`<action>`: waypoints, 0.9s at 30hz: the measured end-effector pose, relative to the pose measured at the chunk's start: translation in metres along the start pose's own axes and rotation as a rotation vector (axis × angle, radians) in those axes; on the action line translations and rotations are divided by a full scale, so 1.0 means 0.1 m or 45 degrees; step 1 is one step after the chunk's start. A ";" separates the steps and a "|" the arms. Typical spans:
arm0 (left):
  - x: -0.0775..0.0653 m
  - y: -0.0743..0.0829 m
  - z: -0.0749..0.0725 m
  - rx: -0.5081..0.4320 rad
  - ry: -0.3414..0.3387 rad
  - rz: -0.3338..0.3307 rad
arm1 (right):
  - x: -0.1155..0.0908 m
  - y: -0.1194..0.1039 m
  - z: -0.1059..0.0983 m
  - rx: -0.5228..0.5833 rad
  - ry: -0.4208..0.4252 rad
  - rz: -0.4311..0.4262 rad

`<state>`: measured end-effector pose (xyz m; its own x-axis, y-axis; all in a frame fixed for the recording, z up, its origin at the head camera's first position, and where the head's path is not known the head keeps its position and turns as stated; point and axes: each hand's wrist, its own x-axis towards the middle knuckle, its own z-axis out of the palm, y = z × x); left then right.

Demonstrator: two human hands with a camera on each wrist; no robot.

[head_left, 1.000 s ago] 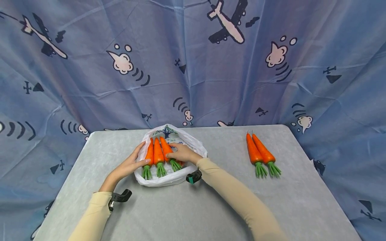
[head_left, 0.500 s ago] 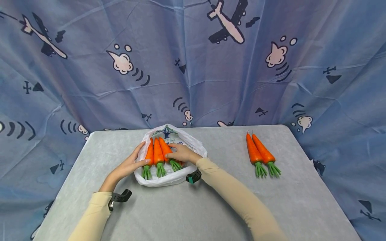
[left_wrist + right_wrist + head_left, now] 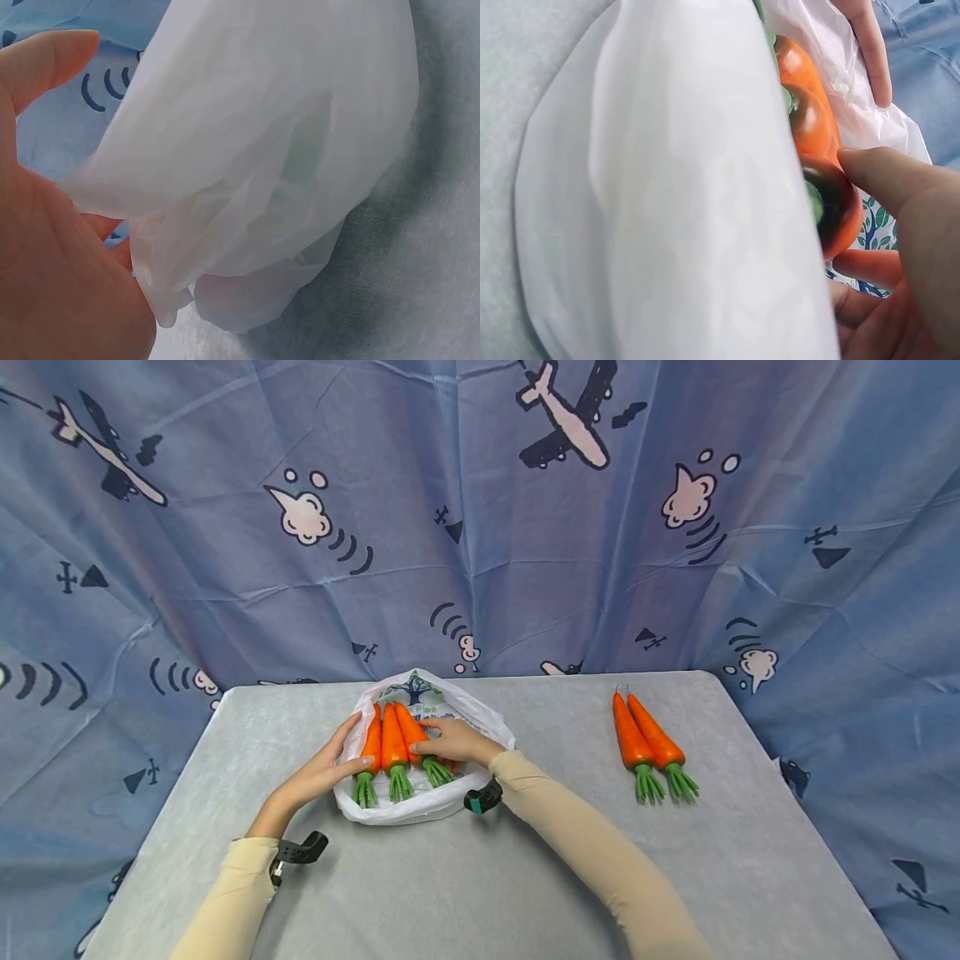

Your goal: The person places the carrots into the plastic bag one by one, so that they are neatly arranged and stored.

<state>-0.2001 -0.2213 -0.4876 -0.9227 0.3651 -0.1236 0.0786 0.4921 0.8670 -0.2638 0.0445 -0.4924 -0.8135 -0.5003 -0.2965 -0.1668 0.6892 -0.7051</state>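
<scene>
Several orange carrots with green tops lie in a white plastic bag point(image 3: 416, 814), its mouth spread wide. My right hand point(image 3: 456, 742) reaches in over the right side and pinches the rightmost top carrot point(image 3: 406, 724), thumb on it and fingers beyond. Beside it lie a middle carrot point(image 3: 393, 743) and a left carrot point(image 3: 371, 746). At the bag's left side, my left hand point(image 3: 322, 770) rests with straight fingers along the wall and the thumb spread toward the left carrot. In the left wrist view, the bag's wall point(image 3: 247, 135) hides most of the left fingers.
Two more carrots point(image 3: 652, 735) lie side by side at the right of the grey-white table point(image 3: 540, 877). A blue patterned curtain point(image 3: 480, 527) hangs behind the table's back edge.
The carrot in my right hand has shifted slightly left, its tip closer to the middle carrot. My left hand and the bag have stayed in place.
</scene>
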 end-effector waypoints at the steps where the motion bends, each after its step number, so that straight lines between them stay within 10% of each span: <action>1: 0.00 0.00 0.00 -0.006 0.002 -0.002 | 0.00 0.00 0.00 -0.007 0.001 -0.005; 27: 0.00 0.03 -0.01 0.003 -0.004 -0.036 | -0.28 0.05 -0.26 0.100 0.059 -0.046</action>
<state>-0.2000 -0.2207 -0.4842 -0.9233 0.3538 -0.1496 0.0534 0.5038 0.8621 -0.2565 0.0754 -0.4705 -0.8331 -0.4979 -0.2408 -0.1539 0.6269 -0.7638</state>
